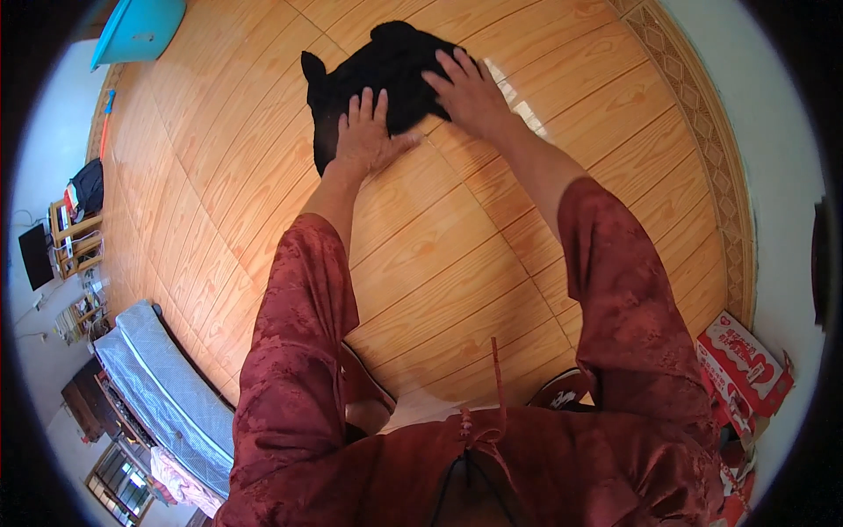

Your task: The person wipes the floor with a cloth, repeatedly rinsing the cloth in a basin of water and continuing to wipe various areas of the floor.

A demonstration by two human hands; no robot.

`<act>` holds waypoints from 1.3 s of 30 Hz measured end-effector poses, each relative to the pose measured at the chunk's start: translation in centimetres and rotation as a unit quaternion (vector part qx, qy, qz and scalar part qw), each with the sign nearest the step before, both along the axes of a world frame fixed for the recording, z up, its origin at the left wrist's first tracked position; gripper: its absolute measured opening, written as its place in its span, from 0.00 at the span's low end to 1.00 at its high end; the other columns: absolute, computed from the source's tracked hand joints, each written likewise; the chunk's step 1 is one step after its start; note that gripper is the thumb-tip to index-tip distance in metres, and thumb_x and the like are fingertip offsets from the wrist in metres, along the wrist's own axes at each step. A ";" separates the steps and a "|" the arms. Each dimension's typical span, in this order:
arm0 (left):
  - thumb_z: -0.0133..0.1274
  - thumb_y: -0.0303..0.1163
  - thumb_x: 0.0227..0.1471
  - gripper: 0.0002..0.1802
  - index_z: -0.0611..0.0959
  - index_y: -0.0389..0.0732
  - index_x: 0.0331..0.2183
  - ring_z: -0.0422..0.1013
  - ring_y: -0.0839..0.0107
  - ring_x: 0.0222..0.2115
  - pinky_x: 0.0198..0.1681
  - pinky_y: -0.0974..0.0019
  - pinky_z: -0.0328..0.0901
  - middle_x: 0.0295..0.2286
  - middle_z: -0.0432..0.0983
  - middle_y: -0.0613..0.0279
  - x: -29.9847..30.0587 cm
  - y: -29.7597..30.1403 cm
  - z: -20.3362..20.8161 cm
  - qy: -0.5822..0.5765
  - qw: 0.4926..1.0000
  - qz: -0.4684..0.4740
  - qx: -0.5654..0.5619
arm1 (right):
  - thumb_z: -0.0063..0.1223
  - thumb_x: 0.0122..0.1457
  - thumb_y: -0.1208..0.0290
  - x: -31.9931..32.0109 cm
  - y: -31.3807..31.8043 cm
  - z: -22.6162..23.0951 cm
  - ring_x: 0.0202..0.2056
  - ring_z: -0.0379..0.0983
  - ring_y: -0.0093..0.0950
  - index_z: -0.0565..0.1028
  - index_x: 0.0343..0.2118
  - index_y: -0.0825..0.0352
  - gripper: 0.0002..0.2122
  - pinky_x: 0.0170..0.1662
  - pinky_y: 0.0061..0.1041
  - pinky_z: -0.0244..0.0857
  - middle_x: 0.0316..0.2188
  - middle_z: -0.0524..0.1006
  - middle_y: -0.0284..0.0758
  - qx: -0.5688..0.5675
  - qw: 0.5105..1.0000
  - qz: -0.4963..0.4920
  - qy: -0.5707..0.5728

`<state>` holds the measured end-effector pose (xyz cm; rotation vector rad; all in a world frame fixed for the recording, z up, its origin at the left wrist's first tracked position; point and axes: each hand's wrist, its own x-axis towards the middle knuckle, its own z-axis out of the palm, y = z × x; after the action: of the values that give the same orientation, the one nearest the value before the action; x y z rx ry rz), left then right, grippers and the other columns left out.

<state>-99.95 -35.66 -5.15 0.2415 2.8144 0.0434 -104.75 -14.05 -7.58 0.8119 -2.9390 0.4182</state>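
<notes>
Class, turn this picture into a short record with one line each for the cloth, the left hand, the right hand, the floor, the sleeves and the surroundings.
Cloth: black, lying on the floor, outline uneven
Left hand: fingers spread over the cloth's near edge
Right hand: fingers spread over the cloth's right end
Floor: glossy, wood-patterned
Sleeves: dark red, patterned
Surroundings: blue tub at upper left; red and white box at right
</notes>
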 end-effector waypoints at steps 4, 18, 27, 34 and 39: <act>0.50 0.62 0.51 0.52 0.53 0.40 0.65 0.43 0.45 0.64 0.64 0.45 0.44 0.64 0.44 0.43 4.9 0.1 1.0 0.070 0.996 -0.028 0.042 | 0.45 0.64 0.58 -2.3 -1.2 1.1 0.68 0.39 0.40 0.61 0.63 0.48 0.23 0.67 0.47 0.40 0.68 0.48 0.36 0.070 0.993 -0.049 -0.078; 0.53 0.71 0.40 0.70 0.38 0.36 0.65 0.23 0.40 0.65 0.60 0.27 0.29 0.65 0.27 0.38 25.8 -5.0 -0.9 -0.099 0.994 0.039 0.023 | 0.58 0.53 0.63 23.7 7.4 2.3 0.64 0.47 0.51 0.63 0.60 0.58 0.30 0.63 0.56 0.43 0.62 0.55 0.49 -0.064 0.992 0.044 -0.103; 0.53 0.71 0.42 0.71 0.30 0.37 0.64 0.16 0.38 0.64 0.61 0.30 0.26 0.64 0.20 0.34 22.5 -3.3 3.0 -0.247 0.966 0.015 -0.073 | 0.50 0.61 0.55 31.9 6.3 4.3 0.68 0.34 0.49 0.48 0.67 0.64 0.36 0.67 0.53 0.27 0.68 0.41 0.50 0.027 0.969 0.009 -0.245; 0.56 0.67 0.42 0.65 0.44 0.38 0.66 0.35 0.46 0.66 0.65 0.41 0.37 0.65 0.36 0.40 16.2 -10.3 8.4 -0.302 0.921 -0.233 -0.082 | 0.55 0.57 0.51 30.4 3.0 7.7 0.68 0.32 0.51 0.45 0.66 0.70 0.43 0.67 0.50 0.33 0.68 0.40 0.52 0.074 0.920 -0.093 -0.374; 0.59 0.62 0.44 0.60 0.48 0.42 0.65 0.40 0.50 0.66 0.64 0.42 0.41 0.65 0.44 0.46 9.5 -20.9 7.9 -0.223 0.957 -0.143 -0.118 | 0.60 0.51 0.47 29.9 -0.8 8.8 0.67 0.32 0.55 0.44 0.65 0.74 0.49 0.66 0.51 0.36 0.66 0.40 0.58 0.097 0.905 -0.144 -0.389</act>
<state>-90.44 -56.53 2.70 0.5083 2.2856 -0.2687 -74.83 -14.87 1.18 0.2118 -3.8106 0.5268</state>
